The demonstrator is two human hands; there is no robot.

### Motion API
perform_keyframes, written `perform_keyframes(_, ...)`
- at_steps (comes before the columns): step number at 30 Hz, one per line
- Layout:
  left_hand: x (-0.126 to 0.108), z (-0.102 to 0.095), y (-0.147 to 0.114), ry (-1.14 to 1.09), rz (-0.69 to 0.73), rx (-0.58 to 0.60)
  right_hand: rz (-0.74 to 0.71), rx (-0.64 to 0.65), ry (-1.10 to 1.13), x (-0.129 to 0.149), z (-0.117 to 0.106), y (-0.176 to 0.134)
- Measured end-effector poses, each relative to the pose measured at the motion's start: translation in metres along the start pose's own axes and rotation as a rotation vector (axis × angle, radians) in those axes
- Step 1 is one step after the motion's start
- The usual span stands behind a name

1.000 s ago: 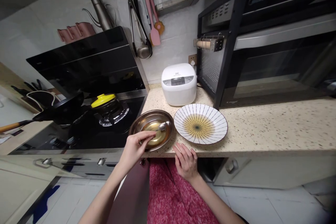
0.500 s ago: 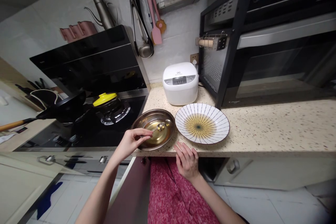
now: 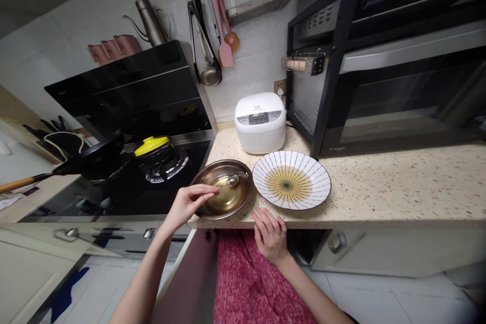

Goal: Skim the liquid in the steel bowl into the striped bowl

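My left hand (image 3: 190, 204) pinches the thin handle of a small metal spoon (image 3: 232, 180) between thumb and fingers. The spoon's bowl is over a round steel dish (image 3: 246, 197) that contains a shallow pool of yellowish liquid. Whether the spoon touches the liquid I cannot tell. At the counter's front edge rests my right hand (image 3: 270, 235), fingers stretched out and holding nothing. It is between the steel dish and a white plate with dark radial lines (image 3: 319, 182); a yellowish layer, seemingly liquid, covers the plate's middle.
Behind the plate stands a white rice cooker (image 3: 260, 131). A black oven (image 3: 410, 96) is to the right. On the left, the cooktop (image 3: 125, 197) carries a yellow-lidded pot (image 3: 152, 147) and a black wok (image 3: 91, 157). Below me, a cabinet door (image 3: 190, 268) hangs open.
The spoon's bowl has tilted and shifted slightly upward, and my left fingers moved a little with it. My right hand stays in place.
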State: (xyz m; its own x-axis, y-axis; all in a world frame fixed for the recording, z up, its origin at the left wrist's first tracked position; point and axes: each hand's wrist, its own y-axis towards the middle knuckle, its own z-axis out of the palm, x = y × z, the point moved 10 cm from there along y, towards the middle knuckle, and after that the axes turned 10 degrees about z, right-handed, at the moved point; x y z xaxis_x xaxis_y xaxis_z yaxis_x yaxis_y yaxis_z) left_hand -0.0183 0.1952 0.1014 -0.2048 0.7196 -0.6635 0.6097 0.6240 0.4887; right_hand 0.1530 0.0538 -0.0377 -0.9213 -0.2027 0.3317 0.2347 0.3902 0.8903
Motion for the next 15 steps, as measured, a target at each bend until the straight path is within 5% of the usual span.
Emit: perform_keyframes(15, -0.033, -0.006, 0.000, 0.005, 0.186, -0.207, 0.003, 0.004, -0.024, -0.001, 0.002, -0.002)
